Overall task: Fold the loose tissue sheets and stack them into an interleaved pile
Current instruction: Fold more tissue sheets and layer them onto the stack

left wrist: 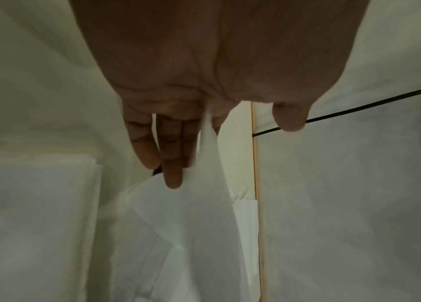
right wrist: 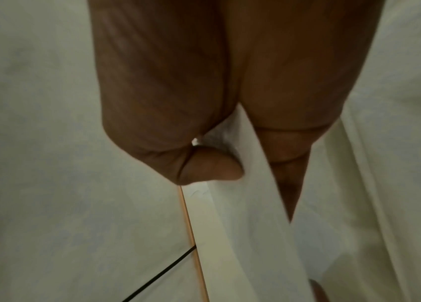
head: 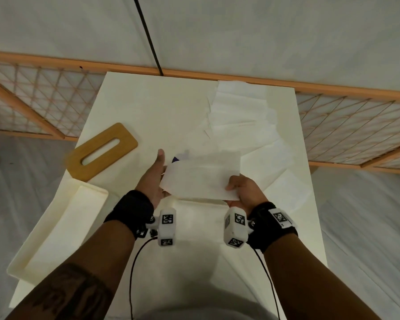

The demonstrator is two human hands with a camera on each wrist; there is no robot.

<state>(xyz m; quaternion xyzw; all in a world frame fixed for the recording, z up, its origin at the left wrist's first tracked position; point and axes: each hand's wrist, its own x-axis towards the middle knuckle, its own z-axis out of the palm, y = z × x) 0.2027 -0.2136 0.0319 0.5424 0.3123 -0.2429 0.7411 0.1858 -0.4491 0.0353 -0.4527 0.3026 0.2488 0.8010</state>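
Staged recording setup, not a lived-in room. White draped cloth [head: 240,31] covered the backdrop and the floor on every side, creased and wrinkled. A plain white table [head: 153,107] stood at centre. Behind it, from 9 to 3 o'clock, ran a low wooden frame [head: 194,75] strung with diamond netting. A black cable [head: 148,35] came down at 12 o'clock. Both wrists carried black straps with white camera blocks [head: 167,226] bearing square printed markers, wired with thin leads. On the table: a wooden slotted lid [head: 102,151] at 10 o'clock, a white tray [head: 56,227] at 8 o'clock, loose tissue sheets [head: 238,109] at 1 o'clock.
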